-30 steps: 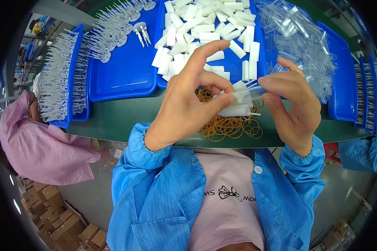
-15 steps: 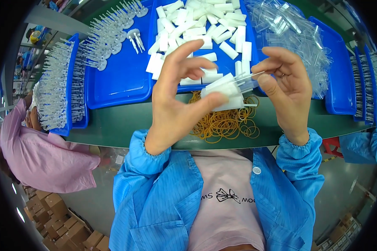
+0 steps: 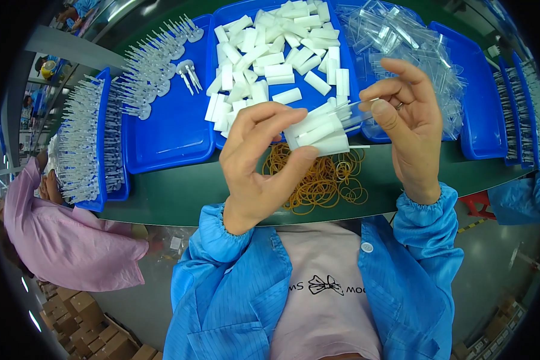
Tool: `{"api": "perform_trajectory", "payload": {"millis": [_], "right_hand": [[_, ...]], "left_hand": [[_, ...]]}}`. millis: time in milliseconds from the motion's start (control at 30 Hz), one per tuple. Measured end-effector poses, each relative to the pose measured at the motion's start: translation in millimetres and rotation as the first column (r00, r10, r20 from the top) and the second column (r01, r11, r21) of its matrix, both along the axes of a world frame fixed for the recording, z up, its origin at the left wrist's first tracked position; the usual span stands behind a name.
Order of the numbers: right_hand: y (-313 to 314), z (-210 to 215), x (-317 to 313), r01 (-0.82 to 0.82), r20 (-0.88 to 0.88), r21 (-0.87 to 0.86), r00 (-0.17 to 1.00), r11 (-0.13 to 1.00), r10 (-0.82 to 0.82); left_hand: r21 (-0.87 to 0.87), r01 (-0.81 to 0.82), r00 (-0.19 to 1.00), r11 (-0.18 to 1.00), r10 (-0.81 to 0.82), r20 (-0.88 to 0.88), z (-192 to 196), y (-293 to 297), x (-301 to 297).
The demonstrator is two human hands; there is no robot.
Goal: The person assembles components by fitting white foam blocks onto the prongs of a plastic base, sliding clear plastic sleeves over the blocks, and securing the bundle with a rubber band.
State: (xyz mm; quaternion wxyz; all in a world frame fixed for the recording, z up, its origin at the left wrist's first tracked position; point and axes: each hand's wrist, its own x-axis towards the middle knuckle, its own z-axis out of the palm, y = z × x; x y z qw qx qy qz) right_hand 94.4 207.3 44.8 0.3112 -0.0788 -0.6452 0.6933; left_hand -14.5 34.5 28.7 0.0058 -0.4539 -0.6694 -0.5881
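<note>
Between thumb and fingers, my left hand (image 3: pixel 246 165) grips a white plastic assembly (image 3: pixel 318 133). It is a bundle of white blocks with thin rods jutting out to the right, held tilted above the table. My right hand (image 3: pixel 413 123) pinches the end of a thin clear plastic piece (image 3: pixel 355 113) between thumb and forefinger, its other fingers curled loosely. That clear piece reaches in among the rods; its inner end is hidden. Below the assembly, a heap of tan rubber bands (image 3: pixel 309 195) lies on the green tabletop (image 3: pixel 390 195).
A blue tray (image 3: pixel 168 141) on the left holds rodded white discs (image 3: pixel 156 72). Many white blocks (image 3: pixel 270 60) fill the middle tray. Clear plastic pieces (image 3: pixel 402 57) pile up at right. Trays (image 3: pixel 105 144) packed with rodded parts stand far left. A person in pink (image 3: pixel 66 234) is at left.
My left fingers, raised above the assembly before, have come down and closed on it. My right hand stays nearly in place, still pinching the clear piece. The whole view has shifted slightly.
</note>
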Motion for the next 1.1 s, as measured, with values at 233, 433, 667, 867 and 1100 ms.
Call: {"api": "perform_trajectory", "payload": {"millis": [233, 433, 667, 867, 1100], "right_hand": [[-1.9, -4.5, -6.5, -0.012, 0.001, 0.025, 1.000, 1.000, 0.012], [-2.2, -3.8, -6.1, 0.083, -0.134, 0.376, 0.990, 0.923, -0.035], [3.8, 5.4, -11.4, 0.094, -0.208, 0.568, 0.978, 0.817, 0.032], [10.1, 17.0, -11.2, 0.058, -0.219, 0.712, 0.965, 0.699, 0.143], [11.9, 25.3, -12.2, 0.011, -0.236, 0.778, 0.932, 0.628, 0.276]], "left_hand": [[-0.155, -0.071, 0.997, 0.985, 0.065, -0.048, 4.1, 5.2, -0.7], [-0.122, -0.138, 0.974, 0.983, 0.113, -0.195, 6.7, 6.1, 1.2], [-0.149, -0.106, 0.983, 0.983, 0.081, -0.166, 8.4, 4.5, 3.4], [-0.187, -0.048, 0.998, 0.981, 0.039, -0.051, 13.4, 1.0, 2.5], [-0.120, 0.198, 0.899, 0.973, -0.131, 0.418, 10.6, -10.2, -4.4]]}}
